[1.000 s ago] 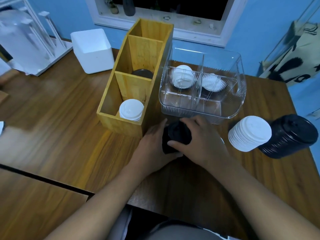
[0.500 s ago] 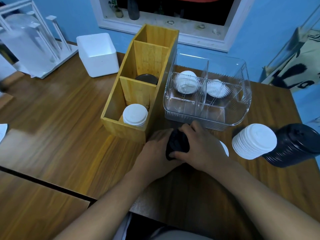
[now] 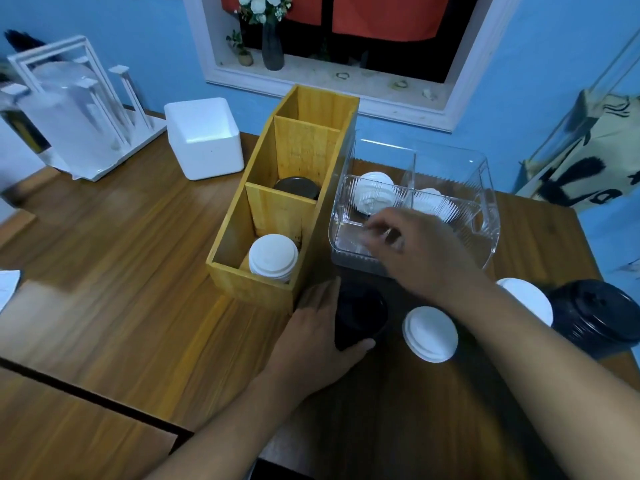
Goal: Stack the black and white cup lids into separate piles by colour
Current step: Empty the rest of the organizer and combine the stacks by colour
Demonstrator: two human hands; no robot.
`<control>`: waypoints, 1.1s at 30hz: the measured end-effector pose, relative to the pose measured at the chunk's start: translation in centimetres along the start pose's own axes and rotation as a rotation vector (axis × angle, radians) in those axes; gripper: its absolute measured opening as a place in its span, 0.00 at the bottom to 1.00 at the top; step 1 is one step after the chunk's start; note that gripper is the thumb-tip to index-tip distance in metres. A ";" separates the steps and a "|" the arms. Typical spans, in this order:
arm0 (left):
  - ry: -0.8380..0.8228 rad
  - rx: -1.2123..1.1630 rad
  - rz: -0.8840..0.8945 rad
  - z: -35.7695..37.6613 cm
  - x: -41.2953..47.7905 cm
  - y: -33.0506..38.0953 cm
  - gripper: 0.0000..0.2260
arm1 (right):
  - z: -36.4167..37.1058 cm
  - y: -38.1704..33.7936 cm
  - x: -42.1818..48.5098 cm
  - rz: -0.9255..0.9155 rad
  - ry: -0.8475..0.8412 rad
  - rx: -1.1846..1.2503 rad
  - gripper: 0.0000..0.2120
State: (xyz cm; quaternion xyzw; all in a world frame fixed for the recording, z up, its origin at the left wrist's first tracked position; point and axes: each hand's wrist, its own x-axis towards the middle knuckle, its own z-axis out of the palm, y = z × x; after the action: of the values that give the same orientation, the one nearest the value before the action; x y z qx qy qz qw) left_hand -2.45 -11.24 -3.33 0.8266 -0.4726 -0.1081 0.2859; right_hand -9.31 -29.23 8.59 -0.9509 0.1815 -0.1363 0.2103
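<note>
A short stack of black lids (image 3: 362,317) stands on the table in front of the clear bin; my left hand (image 3: 318,337) grips its left side. My right hand (image 3: 419,254) hovers over the clear bin's near wall, blurred, fingers spread, with nothing visible in it. A single white lid (image 3: 429,334) lies flat just right of the black stack. At the right edge a tall white lid stack (image 3: 530,301) lies beside a tall black lid stack (image 3: 595,317). More white lids (image 3: 375,197) sit inside the clear bin.
A wooden three-part organiser (image 3: 249,282) holds white lids (image 3: 273,258) in its near compartment and black lids (image 3: 296,188) in the middle one. The clear divided bin (image 3: 485,216) stands to its right. A white box (image 3: 204,140) and a white rack (image 3: 79,109) stand at the back left.
My right hand has left the black stack and lifted forward over the clear bin, uncovering a white lid on the table. My left hand stays on the black stack.
</note>
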 end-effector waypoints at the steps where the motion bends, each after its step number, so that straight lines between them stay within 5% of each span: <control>1: -0.010 -0.010 -0.006 0.0 -0.1 0.0 0.48 | -0.9 0.5 2.0 -0.030 0.077 -0.012 0.10; 4: -0.028 -0.031 -0.006 -0.1 -0.3 0.3 0.50 | -1.5 3.5 8.7 -0.022 0.079 -0.156 0.10; 9: -0.033 -0.027 -0.021 0.1 -0.3 0.1 0.50 | -1.8 6.2 16.4 0.057 -0.361 -0.359 0.19; 15: -0.042 -0.043 -0.045 0.1 -0.2 -0.1 0.51 | -1.7 6.4 20.0 0.064 -0.645 -0.356 0.11; 25: 0.009 -0.017 -0.027 0.5 0.0 -0.2 0.51 | -1.0 6.8 19.2 -0.008 -0.419 -0.300 0.11; 33: 0.015 -0.020 -0.051 0.5 0.0 -0.1 0.51 | -7.8 4.0 12.5 0.003 0.073 -0.137 0.12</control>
State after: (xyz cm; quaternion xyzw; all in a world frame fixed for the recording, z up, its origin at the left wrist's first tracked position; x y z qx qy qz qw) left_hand -2.57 -11.42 -3.83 0.8362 -0.4482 -0.1137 0.2950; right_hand -1.91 -40.37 15.87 -0.9572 0.1995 -0.1580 0.1380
